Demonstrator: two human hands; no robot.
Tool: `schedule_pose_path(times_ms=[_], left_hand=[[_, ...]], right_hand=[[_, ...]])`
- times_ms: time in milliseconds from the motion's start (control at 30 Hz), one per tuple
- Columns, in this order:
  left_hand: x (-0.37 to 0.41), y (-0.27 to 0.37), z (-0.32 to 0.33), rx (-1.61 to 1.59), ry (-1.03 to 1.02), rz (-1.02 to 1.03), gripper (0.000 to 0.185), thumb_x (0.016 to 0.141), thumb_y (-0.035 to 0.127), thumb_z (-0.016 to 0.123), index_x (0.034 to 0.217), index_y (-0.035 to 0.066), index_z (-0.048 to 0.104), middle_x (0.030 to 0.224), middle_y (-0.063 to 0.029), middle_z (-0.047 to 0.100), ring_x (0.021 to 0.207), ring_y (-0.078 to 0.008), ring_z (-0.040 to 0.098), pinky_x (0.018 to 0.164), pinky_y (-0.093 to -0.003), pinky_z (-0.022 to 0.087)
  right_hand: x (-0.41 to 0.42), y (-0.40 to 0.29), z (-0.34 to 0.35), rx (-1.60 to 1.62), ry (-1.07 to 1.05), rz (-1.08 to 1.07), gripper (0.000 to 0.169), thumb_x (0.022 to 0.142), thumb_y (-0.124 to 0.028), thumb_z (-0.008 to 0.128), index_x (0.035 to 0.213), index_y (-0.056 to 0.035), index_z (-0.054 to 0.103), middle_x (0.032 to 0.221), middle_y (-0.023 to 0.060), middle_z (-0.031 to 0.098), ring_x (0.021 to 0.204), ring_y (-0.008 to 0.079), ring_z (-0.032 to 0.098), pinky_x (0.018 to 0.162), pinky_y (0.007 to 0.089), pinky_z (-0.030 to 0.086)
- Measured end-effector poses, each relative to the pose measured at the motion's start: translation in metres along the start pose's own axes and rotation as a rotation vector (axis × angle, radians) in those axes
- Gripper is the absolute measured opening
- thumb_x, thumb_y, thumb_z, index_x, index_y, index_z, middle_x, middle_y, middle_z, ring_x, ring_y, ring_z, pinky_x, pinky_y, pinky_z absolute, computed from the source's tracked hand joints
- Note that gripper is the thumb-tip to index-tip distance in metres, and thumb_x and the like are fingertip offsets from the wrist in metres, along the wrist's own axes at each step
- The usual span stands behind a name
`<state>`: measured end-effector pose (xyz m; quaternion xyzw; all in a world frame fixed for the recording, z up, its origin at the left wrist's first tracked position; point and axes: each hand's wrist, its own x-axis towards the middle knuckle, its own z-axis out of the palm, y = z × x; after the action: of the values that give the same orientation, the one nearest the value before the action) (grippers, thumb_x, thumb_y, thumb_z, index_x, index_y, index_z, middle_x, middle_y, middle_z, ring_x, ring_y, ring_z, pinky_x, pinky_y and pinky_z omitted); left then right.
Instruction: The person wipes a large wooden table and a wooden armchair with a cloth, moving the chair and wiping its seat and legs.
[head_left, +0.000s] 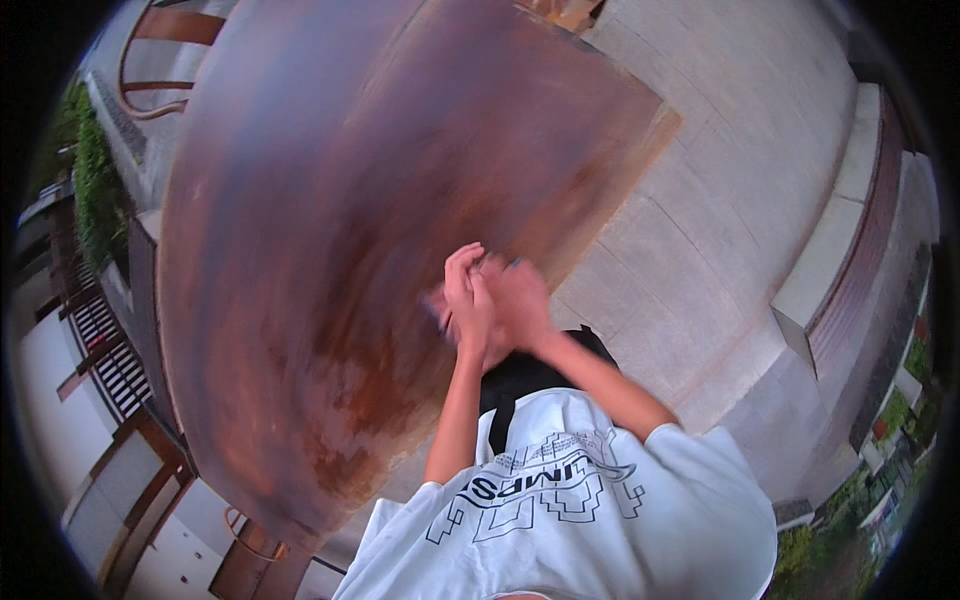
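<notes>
Directly in front of my body, my left hand (468, 296) and my right hand (523, 298) are together, touching or overlapping. The fingers of the left are bent and raised. Motion blur covers the right hand, and a small teal spot shows near its top. A blurred pinkish-purple patch sticks out past the left hand; whether it is fingers or a held thing is unclear. The palms are hidden. Below the hands, at my waist, is a black bag or garment (517, 379) with a strap. Beyond them spreads a large brown tabletop (360, 172) with a glossy, worn surface.
A brown curved-frame chair (180, 26) stands at the far left, and another chair (251, 532) at the lower left. Grey paving (675, 247) lies right of the table. A low bench-like ledge (821, 259) runs farther right. Green plants (97, 202) grow beyond a wall at left.
</notes>
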<state>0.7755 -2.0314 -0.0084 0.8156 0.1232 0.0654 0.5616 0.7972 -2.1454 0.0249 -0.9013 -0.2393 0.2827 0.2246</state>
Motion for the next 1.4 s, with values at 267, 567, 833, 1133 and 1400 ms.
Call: schedule_pose_path(times_ms=[267,567,833,1133,1400], left_hand=[[0.062,0.017,0.071,-0.119,-0.064,-0.002,0.024,0.092,-0.007,0.046,0.107,-0.002,0.064,0.116,-0.0156,0.067,0.110,-0.0295,0.063,0.098,-0.0365,0.048],[0.100,0.034,0.072,-0.083,-0.055,0.017,0.026,0.094,-0.006,0.044,0.109,-0.002,0.064,0.118,-0.0134,0.066,0.113,-0.0251,0.061,0.099,-0.0334,0.046],[0.116,0.032,0.046,0.003,0.116,-0.108,0.024,0.096,-0.006,0.044,0.109,-0.001,0.064,0.114,-0.0123,0.067,0.107,-0.0230,0.064,0.093,-0.0314,0.050],[0.089,0.060,0.074,0.017,0.133,0.071,0.029,0.089,-0.011,0.044,0.108,-0.004,0.065,0.110,-0.0128,0.069,0.104,-0.0234,0.065,0.094,-0.0314,0.049],[0.107,0.085,0.107,0.002,0.025,0.054,0.031,0.088,-0.012,0.040,0.105,-0.004,0.066,0.104,-0.0103,0.069,0.099,-0.0188,0.064,0.090,-0.0290,0.049]], right_hand=[[0.064,0.327,-0.129,-0.434,0.885,0.467,0.056,0.097,-0.032,0.050,0.149,-0.0116,0.047,0.151,0.0165,0.046,0.143,0.0384,0.037,0.119,0.0582,0.024],[0.048,0.145,-0.030,-0.103,0.383,-0.189,0.061,0.090,-0.033,0.057,0.149,-0.0184,0.050,0.158,0.0107,0.042,0.148,0.0326,0.034,0.123,0.0518,0.019],[0.213,0.220,-0.170,-0.379,0.846,0.162,0.053,0.093,-0.024,0.053,0.144,-0.0079,0.051,0.150,0.0151,0.048,0.142,0.0377,0.039,0.118,0.0490,0.027],[0.170,0.071,-0.023,0.022,0.403,-0.343,0.045,0.087,-0.031,0.058,0.127,-0.0113,0.062,0.127,0.0122,0.064,0.130,0.0317,0.052,0.106,0.0492,0.039],[0.090,0.226,-0.122,-0.069,0.602,-0.208,0.052,0.087,-0.026,0.061,0.138,-0.0222,0.061,0.147,0.0052,0.055,0.141,0.0289,0.044,0.119,0.0512,0.028]])
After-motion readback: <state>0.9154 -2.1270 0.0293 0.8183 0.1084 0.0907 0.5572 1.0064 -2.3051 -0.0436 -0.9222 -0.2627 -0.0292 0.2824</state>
